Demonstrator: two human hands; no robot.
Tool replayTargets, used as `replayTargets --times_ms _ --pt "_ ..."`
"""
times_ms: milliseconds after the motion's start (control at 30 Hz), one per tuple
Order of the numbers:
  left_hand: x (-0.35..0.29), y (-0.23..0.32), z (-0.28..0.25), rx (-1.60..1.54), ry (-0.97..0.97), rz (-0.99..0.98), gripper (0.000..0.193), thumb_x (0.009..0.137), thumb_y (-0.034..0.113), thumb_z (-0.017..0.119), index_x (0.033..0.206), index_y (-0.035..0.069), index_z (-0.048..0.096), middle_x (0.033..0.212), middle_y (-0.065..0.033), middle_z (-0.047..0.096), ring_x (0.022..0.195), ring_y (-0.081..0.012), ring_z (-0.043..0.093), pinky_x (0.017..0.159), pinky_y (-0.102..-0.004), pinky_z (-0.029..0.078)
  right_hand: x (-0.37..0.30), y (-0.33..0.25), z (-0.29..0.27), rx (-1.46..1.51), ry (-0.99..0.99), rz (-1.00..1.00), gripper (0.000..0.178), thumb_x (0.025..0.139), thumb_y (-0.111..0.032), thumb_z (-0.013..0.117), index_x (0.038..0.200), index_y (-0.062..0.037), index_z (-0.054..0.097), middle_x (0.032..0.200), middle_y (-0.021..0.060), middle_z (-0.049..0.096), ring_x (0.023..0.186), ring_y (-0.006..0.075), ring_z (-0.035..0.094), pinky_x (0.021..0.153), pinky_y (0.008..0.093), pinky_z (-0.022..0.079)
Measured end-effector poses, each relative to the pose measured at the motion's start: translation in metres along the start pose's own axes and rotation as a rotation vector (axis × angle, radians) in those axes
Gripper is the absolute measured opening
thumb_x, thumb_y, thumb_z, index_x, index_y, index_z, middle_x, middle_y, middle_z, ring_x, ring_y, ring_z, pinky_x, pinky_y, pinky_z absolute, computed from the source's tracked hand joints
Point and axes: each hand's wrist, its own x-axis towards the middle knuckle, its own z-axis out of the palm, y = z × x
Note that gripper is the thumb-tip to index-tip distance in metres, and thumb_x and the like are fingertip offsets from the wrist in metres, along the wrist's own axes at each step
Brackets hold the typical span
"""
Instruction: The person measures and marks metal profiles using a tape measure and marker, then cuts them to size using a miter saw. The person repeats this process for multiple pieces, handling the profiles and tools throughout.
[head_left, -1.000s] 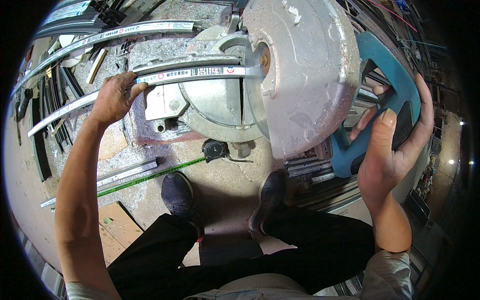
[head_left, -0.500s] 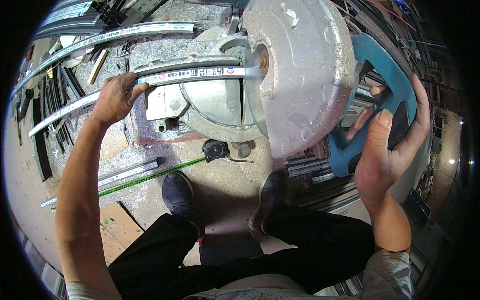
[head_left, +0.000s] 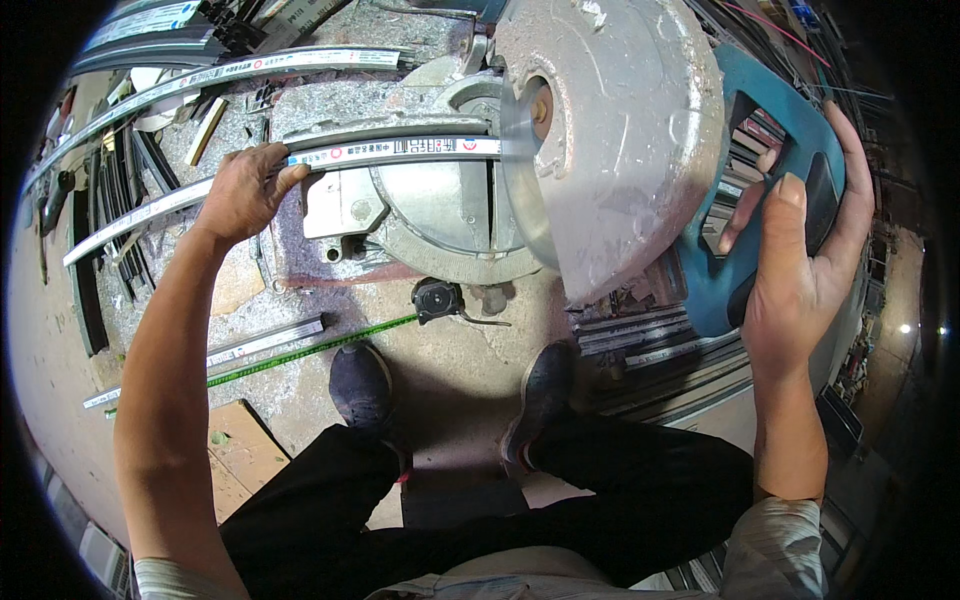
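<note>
My left hand is closed round a long, narrow aluminium profile with a printed film. It presses the strip on the bed of a mitre saw, along the fence, and the strip's right end meets the blade guard. On the right, my right hand is wrapped round the teal loop handle of the saw head, fingers passing through the opening. The dusty, partly see-through guard covers most of the blade, and whether the blade touches the profile cannot be seen.
A tape measure lies before the saw, its green blade drawn out leftward beside a short profile. Another long profile runs behind. Dark offcuts lie at the left, stacked profiles at the right. My shoes are near the saw.
The saw head and handle have shifted slightly up and to the right in view, my right hand with them. My left hand keeps its hold on the profile.
</note>
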Motion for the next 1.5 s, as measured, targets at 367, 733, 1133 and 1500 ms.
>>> replayTargets --times_ms 367,733,1133,1500 --pt "0.0 0.0 0.001 0.049 -0.018 0.0 0.069 0.107 0.07 0.05 0.098 0.004 0.068 0.091 -0.018 0.069 0.098 -0.0413 0.068 0.103 -0.0543 0.045 -0.019 -0.003 0.02 0.108 0.115 0.033 0.063 0.114 -0.012 0.054 0.17 -0.011 0.025 0.124 0.0093 0.061 0.087 0.012 0.064 0.07 0.0291 0.06" --pt "0.001 0.001 0.0 0.005 -0.034 -0.031 0.071 0.107 0.071 0.051 0.091 0.004 0.065 0.084 -0.0174 0.067 0.088 -0.0399 0.068 0.095 -0.0552 0.049 -0.029 0.003 0.029 0.169 0.165 0.024 0.063 0.114 -0.009 0.055 0.169 -0.0099 0.024 0.123 0.0094 0.061 0.083 0.0108 0.064 0.067 0.0283 0.06" --pt "0.002 -0.004 0.002 0.037 -0.014 0.002 0.076 0.105 0.074 0.051 0.1 0.0 0.068 0.092 -0.0202 0.07 0.093 -0.0414 0.068 0.093 -0.0547 0.051 -0.026 -0.002 0.034 0.144 0.212 0.048 0.062 0.112 -0.007 0.054 0.167 -0.0062 0.025 0.116 0.0102 0.06 0.076 0.0089 0.061 0.063 0.0248 0.056" --pt "0.002 0.001 -0.001 0.077 -0.038 -0.009 0.072 0.107 0.072 0.048 0.093 0.003 0.066 0.087 -0.019 0.068 0.089 -0.0421 0.068 0.091 -0.0551 0.05 -0.028 0.0 0.034 0.184 0.209 0.051 0.064 0.112 -0.008 0.056 0.167 -0.0068 0.025 0.117 0.01 0.06 0.078 0.0098 0.062 0.064 0.0258 0.057"
